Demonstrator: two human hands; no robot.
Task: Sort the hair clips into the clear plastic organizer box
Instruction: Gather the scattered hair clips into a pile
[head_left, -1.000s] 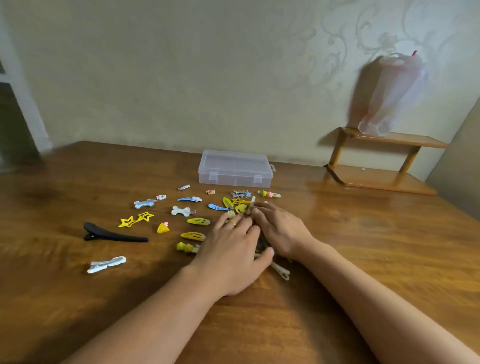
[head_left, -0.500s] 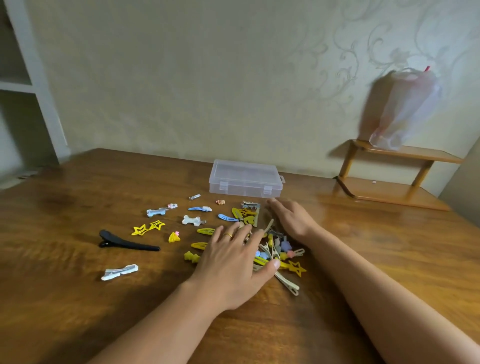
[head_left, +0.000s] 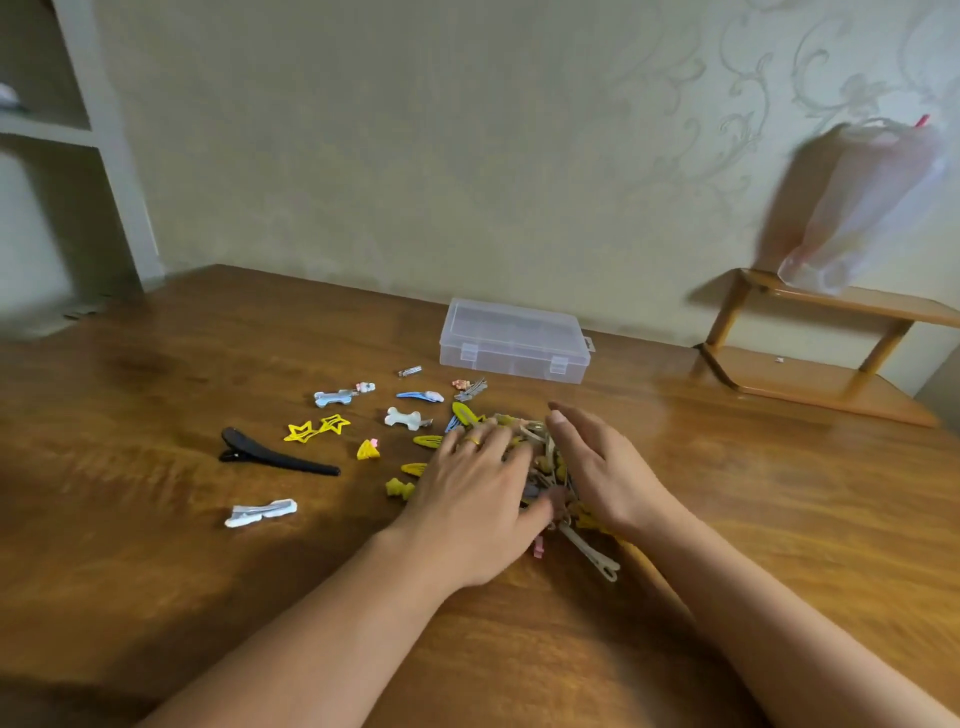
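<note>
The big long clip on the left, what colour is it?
Black. The long clip lies alone on the wooden table, clearest in the head view.

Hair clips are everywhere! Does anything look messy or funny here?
Yes. The hair clips lie loose on the table, some heaped between the left hand and right hand, others scattered left. The clear box sits shut behind them, seemingly empty. Nothing looks broken.

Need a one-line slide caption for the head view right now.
Both hands, left hand and right hand, cup a hair clip pile; organizer box closed behind.
</note>
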